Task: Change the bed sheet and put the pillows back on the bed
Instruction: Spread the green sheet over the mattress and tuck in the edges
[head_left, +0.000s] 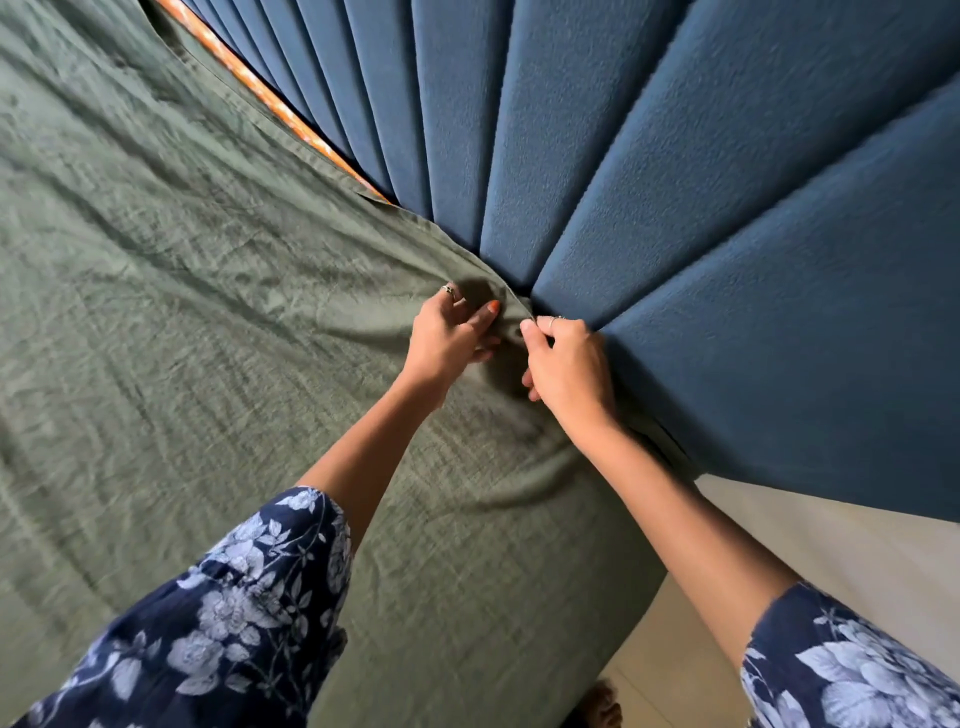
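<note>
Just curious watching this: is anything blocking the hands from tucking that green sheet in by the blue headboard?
Nothing visible does. The left hand and right hand already grip the green sheet at the blue headboard.

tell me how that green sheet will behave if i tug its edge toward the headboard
The green bed sheet looks soft and floppy: it puckers around the left hand and right hand, so it will probably bunch rather than slide flat. Its thin, crinkled weave suggests it is light, and likely to slip back from the blue headboard unless tucked.

A dark blue padded headboard (675, 182) of upright channelled panels fills the upper right, its fabric finely textured. Below it at the lower right lies a pale beige floor (841, 540), evenly lit by soft light
</note>
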